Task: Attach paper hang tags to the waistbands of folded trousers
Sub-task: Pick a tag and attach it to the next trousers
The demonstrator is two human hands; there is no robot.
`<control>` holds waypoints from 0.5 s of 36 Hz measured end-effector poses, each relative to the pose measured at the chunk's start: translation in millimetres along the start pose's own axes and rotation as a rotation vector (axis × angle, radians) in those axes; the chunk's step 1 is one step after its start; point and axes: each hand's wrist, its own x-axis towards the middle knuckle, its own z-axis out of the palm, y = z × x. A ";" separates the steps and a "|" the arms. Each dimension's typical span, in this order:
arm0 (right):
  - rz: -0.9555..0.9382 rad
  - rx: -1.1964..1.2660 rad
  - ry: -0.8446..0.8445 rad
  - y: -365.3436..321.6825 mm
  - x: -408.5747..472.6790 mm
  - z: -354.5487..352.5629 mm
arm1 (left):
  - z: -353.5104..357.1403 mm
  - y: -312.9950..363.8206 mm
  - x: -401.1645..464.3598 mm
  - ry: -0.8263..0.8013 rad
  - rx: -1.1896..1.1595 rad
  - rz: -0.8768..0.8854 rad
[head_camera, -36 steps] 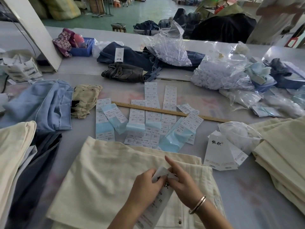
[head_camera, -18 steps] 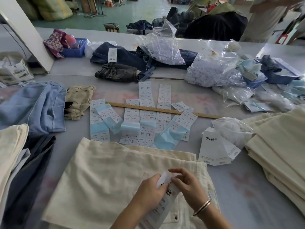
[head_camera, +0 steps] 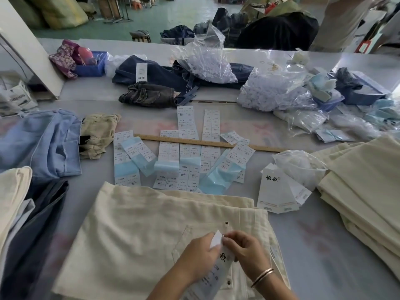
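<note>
Grey worktable (head_camera: 324,245) in a garment workshop, crowded with clothing and bags. At its near edge the left hand (head_camera: 199,256) and right hand (head_camera: 246,254) meet over a white paper hang tag (head_camera: 217,240), each pinching its top end between curled fingers. It lies on the cream folded trousers (head_camera: 134,230), close to the buttoned waistband. The tag looks light and thin, stiff enough to crease or tear, so it is best held by its upper edge; the trousers are soft and would bunch if dragged. Beyond lie sticker sheets (head_camera: 188,152), a wooden ruler (head_camera: 205,143), spare tags (head_camera: 279,191) and stacked cream trousers (head_camera: 363,187).
</note>
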 end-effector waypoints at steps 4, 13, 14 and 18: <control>-0.087 -0.026 0.217 2.1 6.5 -5.8 | 9.9 1.3 6.0 -0.001 -0.111 -0.046; -0.113 0.289 0.301 -10.6 22.0 -44.2 | 71.5 15.9 28.8 -0.148 -0.426 -0.141; -0.078 0.352 0.308 -10.2 24.2 -52.4 | 74.5 17.7 33.7 -0.183 -0.384 -0.124; 0.089 0.438 0.354 -11.8 37.3 -88.4 | 63.2 25.6 66.7 -0.087 -0.128 -0.084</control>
